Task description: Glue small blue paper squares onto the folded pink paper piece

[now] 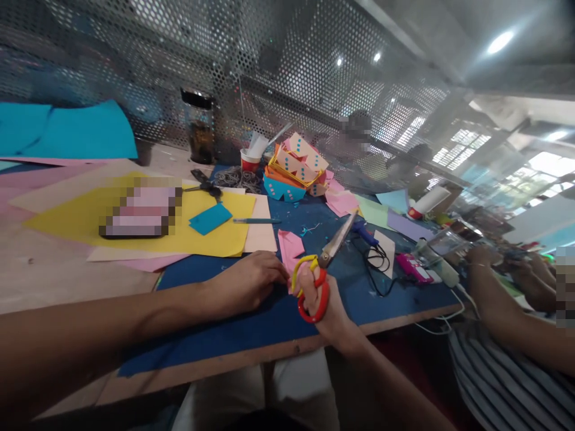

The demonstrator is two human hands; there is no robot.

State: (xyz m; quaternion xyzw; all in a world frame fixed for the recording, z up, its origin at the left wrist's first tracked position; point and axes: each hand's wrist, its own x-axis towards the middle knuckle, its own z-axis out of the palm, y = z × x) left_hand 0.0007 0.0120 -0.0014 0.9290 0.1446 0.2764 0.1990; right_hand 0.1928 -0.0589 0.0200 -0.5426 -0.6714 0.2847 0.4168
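My right hand [333, 311] is closed round scissors [324, 258] with yellow and red handles, the blades pointing up and away to the right. To its left, my left hand [249, 276] rests low over the blue mat with bent fingers pinching the lower edge of a folded pink paper piece [291, 244]. Where the two hands meet, the scissor handles partly hide the paper. A teal pencil-like stick [256, 221] and a small folded blue paper [210, 218] lie beyond my left hand.
Yellow paper sheets [224, 239] bear a pixelated phone-like device [144, 211]. Behind stand a dark-lidded jar [200, 129], a red-white cup [250, 160] and stacked paper shapes [296, 167]. A blue glue gun [365, 233] with cord lies right, near another person's arm [503, 305].
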